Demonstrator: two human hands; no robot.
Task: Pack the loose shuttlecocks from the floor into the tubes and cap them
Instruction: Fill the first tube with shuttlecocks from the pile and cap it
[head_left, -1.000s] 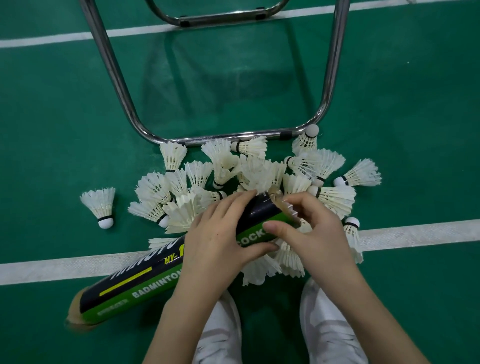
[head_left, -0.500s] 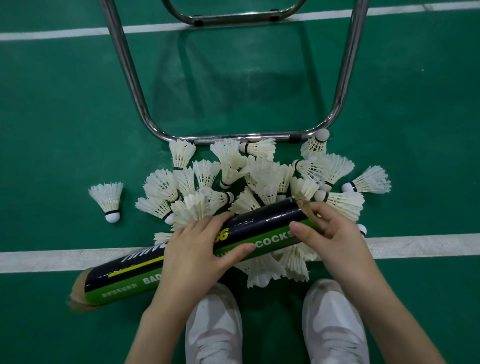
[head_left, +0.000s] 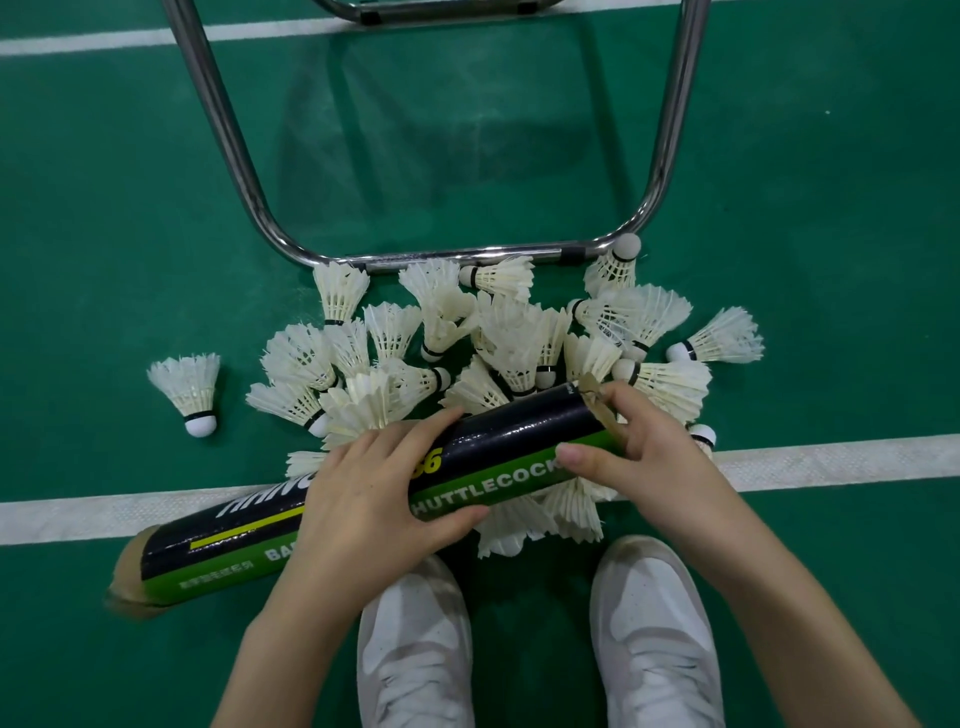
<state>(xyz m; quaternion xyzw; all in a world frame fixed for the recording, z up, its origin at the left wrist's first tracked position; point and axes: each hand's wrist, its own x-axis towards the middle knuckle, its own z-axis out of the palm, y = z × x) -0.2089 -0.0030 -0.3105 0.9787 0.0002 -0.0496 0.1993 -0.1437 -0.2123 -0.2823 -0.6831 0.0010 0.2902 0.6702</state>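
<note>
Left hand (head_left: 374, 499): grip wrapped round tube (head_left: 332, 512); steadies it
Right hand (head_left: 634, 457): grip pinching tube's mouth; probably uncapping for shuttlecocks (head_left: 498, 338)

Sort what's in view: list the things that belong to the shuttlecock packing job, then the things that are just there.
Part of the job:
- black and green tube, held across the pile
- left hand, gripping the tube's middle
- right hand, at the tube's brown end
- pile of loose shuttlecocks
- stray shuttlecock, lying apart on the left

Just there:
- metal chair frame
- white court line
- white shoes
</note>
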